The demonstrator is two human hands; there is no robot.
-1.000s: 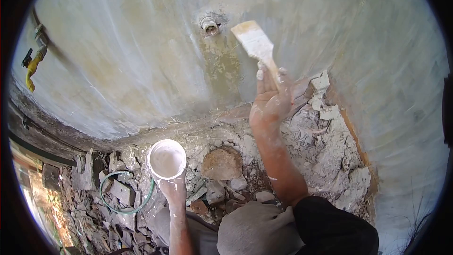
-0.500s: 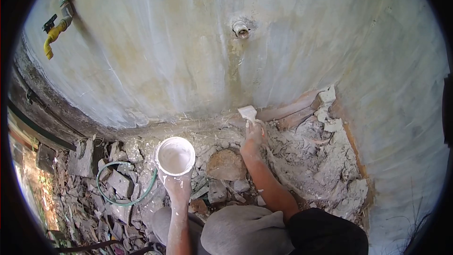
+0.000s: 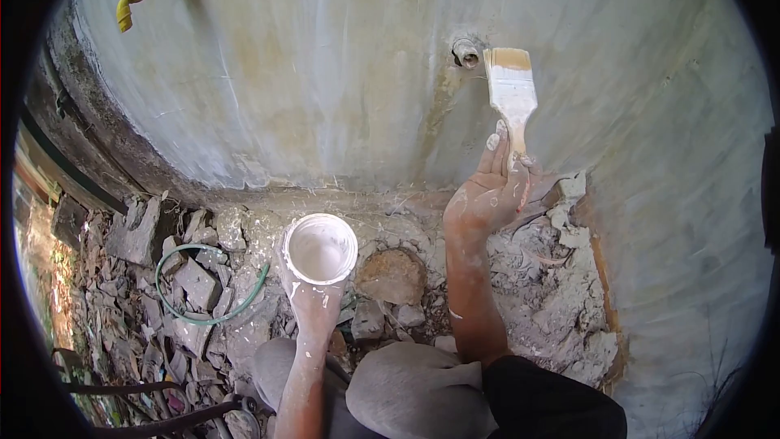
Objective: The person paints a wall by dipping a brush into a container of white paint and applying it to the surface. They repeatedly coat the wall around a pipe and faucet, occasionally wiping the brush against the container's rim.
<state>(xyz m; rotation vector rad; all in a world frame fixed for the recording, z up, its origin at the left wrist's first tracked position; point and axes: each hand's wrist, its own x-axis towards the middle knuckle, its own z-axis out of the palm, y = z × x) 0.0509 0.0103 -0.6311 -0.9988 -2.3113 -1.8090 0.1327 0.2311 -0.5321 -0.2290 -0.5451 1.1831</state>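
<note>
— Could drip: flat paint-whitened wooden brush (image 3: 511,91) raised bristles-up against the grey streaked wall (image 3: 325,73), just right of the stubby metal pipe outlet (image 3: 465,52). Runs down the handle likely.

— Right hand (image 3: 485,195) stretched up, fingers clamped on the handle. Left hand (image 3: 313,302) low, wrapped under the round white paint tub (image 3: 320,248), over rubble (image 3: 561,309). Tilt hard to judge; might spill.

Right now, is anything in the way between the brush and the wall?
Nothing visible. The right hand holds the brush up with its bristles against the wall, just right of the pipe stub. The left hand holds the paint cup lower down.
</note>
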